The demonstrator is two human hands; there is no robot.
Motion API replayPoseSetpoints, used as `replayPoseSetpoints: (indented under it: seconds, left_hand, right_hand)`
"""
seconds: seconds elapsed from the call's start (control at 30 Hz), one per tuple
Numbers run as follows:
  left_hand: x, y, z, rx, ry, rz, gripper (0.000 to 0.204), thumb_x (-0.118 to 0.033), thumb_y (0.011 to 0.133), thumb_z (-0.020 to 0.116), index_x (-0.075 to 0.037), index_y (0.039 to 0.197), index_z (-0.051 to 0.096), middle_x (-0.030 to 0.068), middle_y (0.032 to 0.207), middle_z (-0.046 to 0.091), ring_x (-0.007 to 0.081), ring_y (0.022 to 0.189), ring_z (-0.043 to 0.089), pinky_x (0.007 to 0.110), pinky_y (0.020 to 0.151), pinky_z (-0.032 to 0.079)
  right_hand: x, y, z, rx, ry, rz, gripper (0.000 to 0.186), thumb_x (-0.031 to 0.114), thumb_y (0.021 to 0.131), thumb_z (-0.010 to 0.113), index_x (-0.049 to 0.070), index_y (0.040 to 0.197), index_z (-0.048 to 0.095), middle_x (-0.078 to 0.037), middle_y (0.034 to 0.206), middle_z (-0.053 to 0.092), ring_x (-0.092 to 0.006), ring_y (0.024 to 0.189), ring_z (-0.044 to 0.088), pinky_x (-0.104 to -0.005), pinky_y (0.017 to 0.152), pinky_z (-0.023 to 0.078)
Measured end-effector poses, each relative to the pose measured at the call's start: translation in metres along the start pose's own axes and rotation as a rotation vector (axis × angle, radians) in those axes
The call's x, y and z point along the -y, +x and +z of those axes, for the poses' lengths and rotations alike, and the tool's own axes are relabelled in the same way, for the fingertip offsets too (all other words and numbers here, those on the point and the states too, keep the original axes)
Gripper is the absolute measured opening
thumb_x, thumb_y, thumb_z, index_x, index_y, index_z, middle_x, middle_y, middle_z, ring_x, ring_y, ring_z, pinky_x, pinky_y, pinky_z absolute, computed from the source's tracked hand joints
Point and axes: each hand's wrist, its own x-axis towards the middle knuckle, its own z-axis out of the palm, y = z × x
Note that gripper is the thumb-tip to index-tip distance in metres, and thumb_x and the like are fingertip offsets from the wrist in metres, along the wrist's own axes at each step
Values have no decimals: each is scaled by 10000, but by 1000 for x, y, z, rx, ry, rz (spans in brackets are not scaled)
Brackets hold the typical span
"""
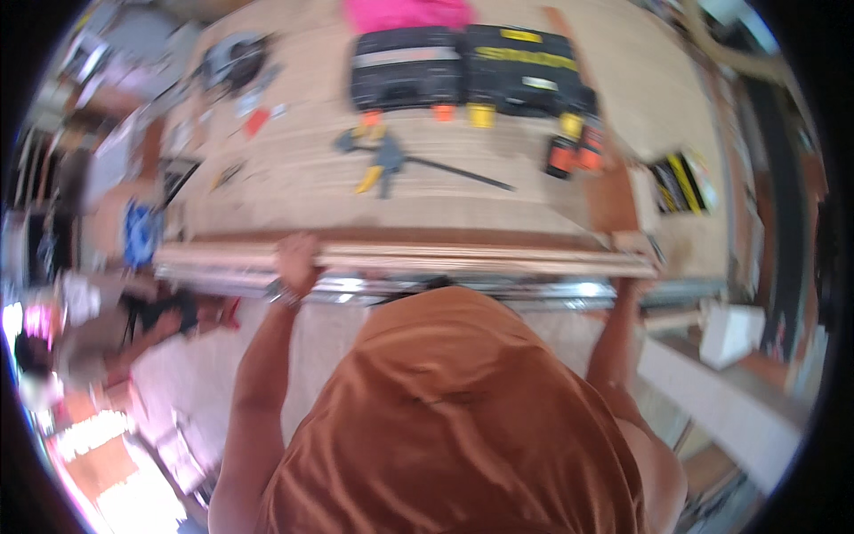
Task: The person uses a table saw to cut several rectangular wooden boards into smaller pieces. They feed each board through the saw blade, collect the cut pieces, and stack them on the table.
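Observation:
A stack of long, narrow wooden strips (463, 257) lies crosswise along the near edge of the work table, close to my body. Toward its left part, my left hand (298, 262) is closed over the strips, fingers on top and a bracelet at the wrist. My right hand (639, 274) grips the same strips close to their right end; its fingers are partly hidden and blurred. Just below the wood, shiny metal rails (551, 291) run parallel to it. Beyond the strips, a bar clamp (384, 160) with yellow and grey parts rests on the table.
Two black tool cases (407, 76) lie side by side at the back. Black-and-red battery packs (560, 156) sit right of the clamp, near a wooden block (612, 203). A power tool (236, 60) lies far left. Another person (107, 334) is at the left; a white box (731, 334) stands right.

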Motion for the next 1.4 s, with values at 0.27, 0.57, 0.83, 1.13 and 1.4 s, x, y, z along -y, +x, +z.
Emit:
replayPoseSetpoints:
  seconds: [0.27,0.57,0.83,1.13,1.4]
  left_hand:
    - [-81,29,4,13,18,-112,486,-234,608,861,-111,997,597,84,1013,593,315,1019,576,494,951,412]
    - [-104,35,11,4,81,-118,519,-273,609,864,-115,1025,599,88,1036,580,304,1033,562,486,973,391]
    - [-113,33,11,-4,65,-137,571,-369,618,875,-127,1061,607,83,1032,597,301,1059,562,512,994,366]
    - [-113,30,16,-36,110,-147,621,-385,614,873,-142,1116,599,66,1029,590,289,1049,568,524,1009,361]
    - [-109,29,27,-30,131,-138,657,-426,648,850,-172,1193,586,69,1072,578,291,1062,554,550,1025,338]
  right_hand:
    - [-27,27,-68,-93,2147,684,444,376,991,405,41,1105,673,-148,1098,682,-341,1018,656,-572,922,541]
    - [-28,30,-71,-161,2236,643,679,609,1022,240,119,1290,627,-55,1298,636,-326,1193,581,-584,861,500]
    - [-4,-12,-104,-153,1845,694,621,501,989,572,143,1482,452,-122,1485,475,-323,1219,572,-480,768,582]
    - [71,-68,-139,-862,876,-34,706,344,944,649,10,1503,377,-254,1515,388,-447,1346,435,-585,1105,345]
    - [271,-189,-289,-340,902,-1126,735,301,833,740,9,1441,448,-287,1467,411,-440,1381,382,-593,1125,307]
